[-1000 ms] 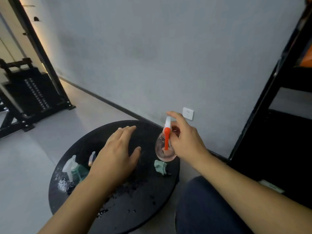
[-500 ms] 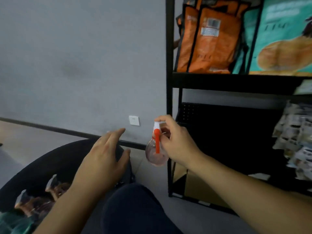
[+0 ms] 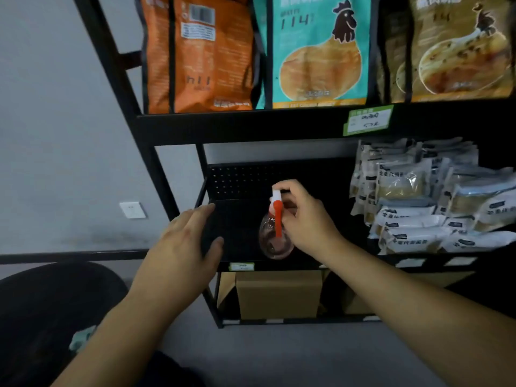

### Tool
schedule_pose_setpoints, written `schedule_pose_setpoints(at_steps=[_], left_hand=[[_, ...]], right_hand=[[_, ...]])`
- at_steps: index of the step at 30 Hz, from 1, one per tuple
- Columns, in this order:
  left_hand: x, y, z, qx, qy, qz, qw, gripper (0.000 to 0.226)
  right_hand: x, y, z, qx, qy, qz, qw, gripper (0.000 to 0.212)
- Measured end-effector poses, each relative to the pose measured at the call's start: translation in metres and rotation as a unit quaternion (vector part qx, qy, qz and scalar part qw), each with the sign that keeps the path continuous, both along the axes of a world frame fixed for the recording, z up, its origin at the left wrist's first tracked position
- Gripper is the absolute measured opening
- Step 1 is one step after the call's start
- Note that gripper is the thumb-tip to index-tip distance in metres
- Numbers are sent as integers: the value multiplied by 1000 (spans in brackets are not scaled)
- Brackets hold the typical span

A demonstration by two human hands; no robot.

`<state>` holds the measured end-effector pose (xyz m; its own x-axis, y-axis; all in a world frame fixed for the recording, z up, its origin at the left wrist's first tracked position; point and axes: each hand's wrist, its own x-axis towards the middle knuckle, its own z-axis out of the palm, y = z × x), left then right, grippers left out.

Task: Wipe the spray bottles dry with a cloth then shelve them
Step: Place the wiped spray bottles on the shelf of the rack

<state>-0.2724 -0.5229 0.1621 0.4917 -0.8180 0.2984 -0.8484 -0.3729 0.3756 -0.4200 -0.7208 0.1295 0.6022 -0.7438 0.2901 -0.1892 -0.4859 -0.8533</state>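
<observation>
Holding the spray bottle (image 3: pixel 275 241) by its top, the right hand (image 3: pixel 305 222) hangs it over the dark shelf (image 3: pixel 243 233), likely to set it down there. The left hand (image 3: pixel 183 252) hovers beside, fingers flat, holding nothing.

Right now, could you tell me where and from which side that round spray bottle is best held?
By the neck under the white and orange spray head, from the right, much as the right hand grips the spray bottle now. Its clear body is bulbous and probably slippery; the narrow neck gives fingers a stop.
</observation>
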Motion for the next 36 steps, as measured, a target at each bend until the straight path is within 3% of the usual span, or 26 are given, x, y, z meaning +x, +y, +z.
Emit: schedule_pose_setpoints(at_steps=[10,16,36], left_hand=[[-5,-84,-31,38,-3,-54,998,66],[-4,-117,-38,34,0,-69,997,64],[-2,-118,-28,44,-18,-60,997,65]], right_hand=[[-37,-107,-50,51,-2,-104,993,41],[-42,-145,-71,27,33,-142,989,34],[-57,-139,-51,-42,145,-112,982,62]])
